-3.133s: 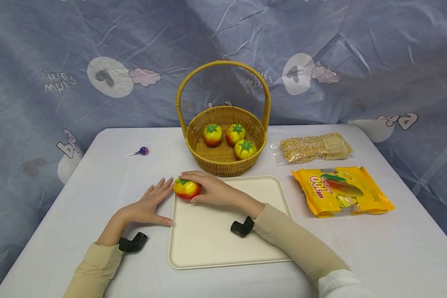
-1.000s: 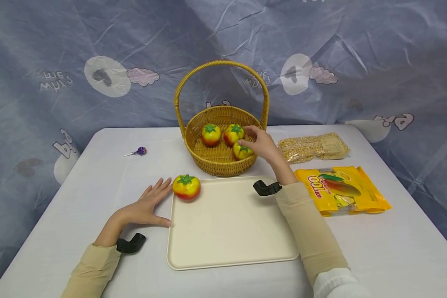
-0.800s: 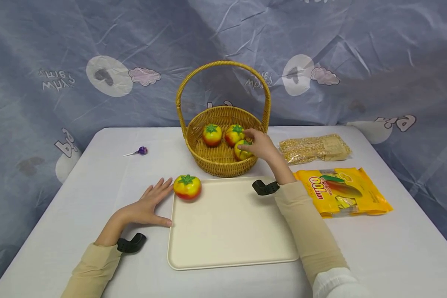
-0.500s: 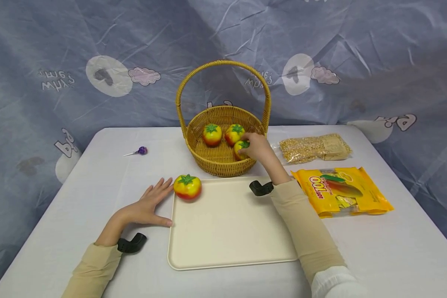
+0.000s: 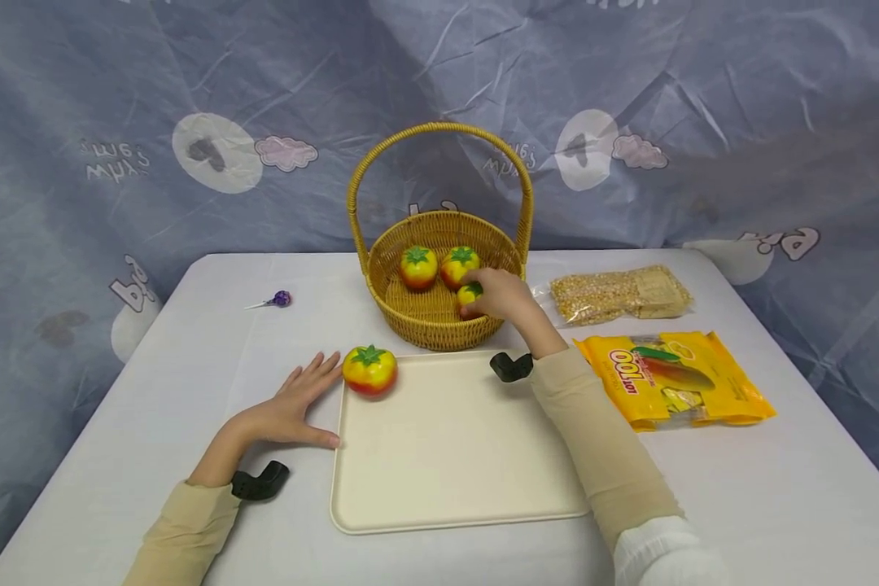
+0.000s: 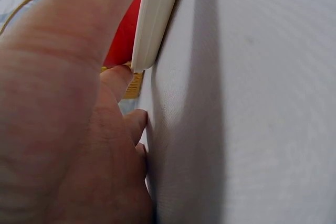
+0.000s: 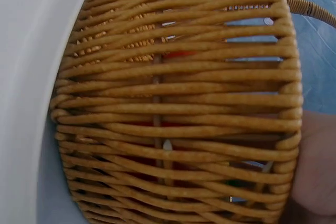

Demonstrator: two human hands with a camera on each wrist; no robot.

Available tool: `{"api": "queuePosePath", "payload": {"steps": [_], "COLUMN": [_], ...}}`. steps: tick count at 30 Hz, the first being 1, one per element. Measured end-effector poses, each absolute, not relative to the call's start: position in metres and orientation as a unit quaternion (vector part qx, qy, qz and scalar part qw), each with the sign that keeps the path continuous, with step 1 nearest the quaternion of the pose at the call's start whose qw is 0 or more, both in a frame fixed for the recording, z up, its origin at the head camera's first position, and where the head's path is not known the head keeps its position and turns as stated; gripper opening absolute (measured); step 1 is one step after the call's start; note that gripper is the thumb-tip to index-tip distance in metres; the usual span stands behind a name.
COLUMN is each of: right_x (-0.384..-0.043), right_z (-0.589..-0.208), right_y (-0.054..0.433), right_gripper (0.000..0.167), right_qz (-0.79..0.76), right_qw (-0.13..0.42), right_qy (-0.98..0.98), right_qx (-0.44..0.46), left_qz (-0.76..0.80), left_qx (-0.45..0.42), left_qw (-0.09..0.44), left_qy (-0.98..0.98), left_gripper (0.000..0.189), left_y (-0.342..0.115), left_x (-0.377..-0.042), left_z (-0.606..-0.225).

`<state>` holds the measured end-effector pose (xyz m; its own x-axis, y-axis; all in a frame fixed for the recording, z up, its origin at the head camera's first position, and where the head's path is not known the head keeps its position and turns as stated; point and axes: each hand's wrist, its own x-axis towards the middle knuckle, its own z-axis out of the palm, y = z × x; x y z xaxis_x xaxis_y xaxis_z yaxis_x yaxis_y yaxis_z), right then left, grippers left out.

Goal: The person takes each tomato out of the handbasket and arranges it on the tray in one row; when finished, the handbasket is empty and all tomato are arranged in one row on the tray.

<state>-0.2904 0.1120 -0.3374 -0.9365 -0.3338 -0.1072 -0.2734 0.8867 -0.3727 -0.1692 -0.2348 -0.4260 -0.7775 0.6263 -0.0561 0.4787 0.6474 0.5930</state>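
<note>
My right hand [image 5: 505, 295] reaches over the right rim of the wicker basket [image 5: 439, 332] and grips a yellow-and-red toy tomato [image 5: 467, 299], partly covered by the fingers. Two other toy tomatoes sit behind it in the basket, one at the left [image 5: 418, 270] and one in the middle [image 5: 457, 265]. A further toy tomato [image 5: 369, 372] stands on the far left corner of the cream tray [image 5: 461, 439]. My left hand [image 5: 287, 413] lies with fingers spread on the table, thumb at the tray's left edge. The right wrist view mostly shows the basket's woven side [image 7: 178, 98].
A purple lollipop [image 5: 282, 299] lies at the back left. To the right of the basket is a clear bag of corn kernels [image 5: 608, 295], with a yellow mango candy bag [image 5: 670, 378] in front of it. A patterned cloth [image 5: 439, 73] hangs behind the table.
My right hand has left the toy tomato on the tray, moved to the basket and closed round the front right one, which has shifted slightly left. My left hand stays put.
</note>
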Motion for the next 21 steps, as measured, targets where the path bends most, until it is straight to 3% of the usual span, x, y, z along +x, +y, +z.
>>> {"api": "queuePosePath", "payload": {"steps": [6,21], "right_x": [-0.295,-0.281], "right_z": [-0.337,-0.346], "right_y": [0.113,0.128], "right_gripper": [0.056,0.052], "right_qz": [-0.166,-0.347], "right_qw": [0.097,-0.002], "right_qy": [0.961,0.898], "right_qx": [-0.199,-0.269], "left_qz": [0.293,0.301], "left_qx": [0.314,0.334], "left_qw": [0.122,0.084], "left_qy": [0.895,0.889], "left_gripper": [0.108,0.106], "left_y": [-0.234,-0.234], "left_x": [-0.169,-0.165], "left_z": [-0.426,-0.434]}}
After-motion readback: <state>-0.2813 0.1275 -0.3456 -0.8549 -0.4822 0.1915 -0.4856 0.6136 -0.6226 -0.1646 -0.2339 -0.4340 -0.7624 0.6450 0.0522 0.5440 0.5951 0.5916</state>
